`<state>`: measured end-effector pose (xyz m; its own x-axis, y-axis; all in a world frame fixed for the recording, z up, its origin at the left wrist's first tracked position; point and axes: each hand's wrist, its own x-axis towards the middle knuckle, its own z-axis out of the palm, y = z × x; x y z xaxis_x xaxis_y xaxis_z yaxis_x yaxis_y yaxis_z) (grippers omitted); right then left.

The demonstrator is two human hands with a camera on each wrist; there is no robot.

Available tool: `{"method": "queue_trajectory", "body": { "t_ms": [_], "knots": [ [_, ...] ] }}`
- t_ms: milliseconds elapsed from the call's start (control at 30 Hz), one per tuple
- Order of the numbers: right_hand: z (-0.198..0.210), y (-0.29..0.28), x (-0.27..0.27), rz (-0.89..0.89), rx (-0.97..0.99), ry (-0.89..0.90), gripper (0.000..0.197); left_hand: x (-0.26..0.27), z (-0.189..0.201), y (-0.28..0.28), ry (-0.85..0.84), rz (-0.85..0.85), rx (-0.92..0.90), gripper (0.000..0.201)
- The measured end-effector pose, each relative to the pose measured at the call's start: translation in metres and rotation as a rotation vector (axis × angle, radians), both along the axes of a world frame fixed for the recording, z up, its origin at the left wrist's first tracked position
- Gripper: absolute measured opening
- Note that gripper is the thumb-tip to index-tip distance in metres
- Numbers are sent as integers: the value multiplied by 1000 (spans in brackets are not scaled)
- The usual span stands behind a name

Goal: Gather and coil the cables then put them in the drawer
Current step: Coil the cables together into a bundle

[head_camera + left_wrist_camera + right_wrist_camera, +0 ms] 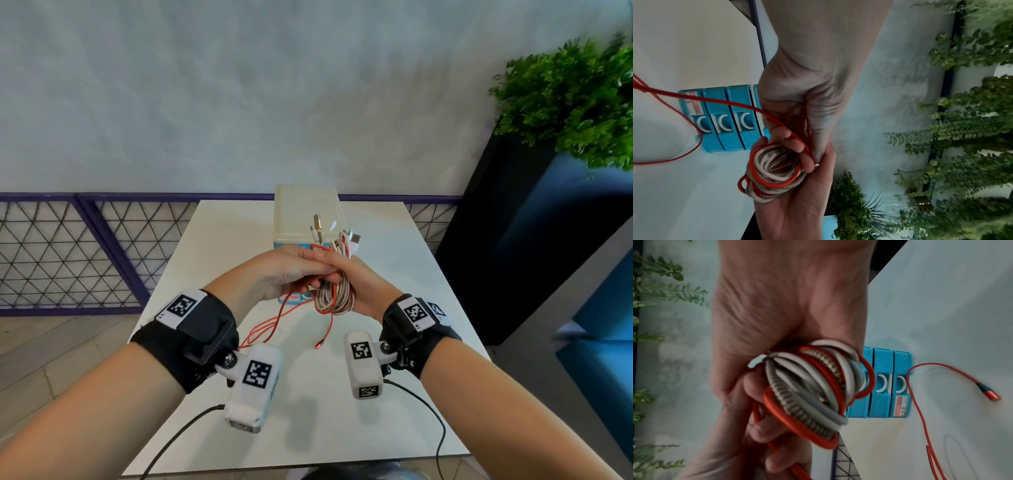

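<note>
Cables (334,291) sit bundled in our right hand (356,284), fingers clenched round them. Left hand (291,270) pinches the red cable (274,320), whose loose tail trails left-downward to the desk (394,394).

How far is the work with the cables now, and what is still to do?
Mostly gathered: the right hand grips a coiled bundle of white, braided and red cables. In hand: the left hand feeds the red cable, whose tail and plug still trail on the table. Left: finish that coil, then open a blue drawer; all three look closed.
</note>
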<state>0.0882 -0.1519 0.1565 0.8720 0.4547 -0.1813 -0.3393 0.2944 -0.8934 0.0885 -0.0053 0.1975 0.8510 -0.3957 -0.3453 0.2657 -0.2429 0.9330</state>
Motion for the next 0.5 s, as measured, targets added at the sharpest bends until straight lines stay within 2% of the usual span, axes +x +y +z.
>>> {"method": "queue_trajectory", "body": {
  "t_ms": [100,167,267,367,500],
  "knots": [
    [0,1,1,-136,-110,-17,19,-5,0,-3,18,18,59,16],
    [1,2,3,-276,-203,-46,20,-9,0,-4,48,34,66,28],
    [1,-5,15,-501,-261,-76,20,-18,-2,-1,170,-82,-108,38],
    [5,-17,24,-633,-167,-61,27,-28,-12,9,268,-281,-165,33],
    [11,-28,27,-605,-11,12,23,-30,-31,21,282,-478,29,29]
  ]
}}
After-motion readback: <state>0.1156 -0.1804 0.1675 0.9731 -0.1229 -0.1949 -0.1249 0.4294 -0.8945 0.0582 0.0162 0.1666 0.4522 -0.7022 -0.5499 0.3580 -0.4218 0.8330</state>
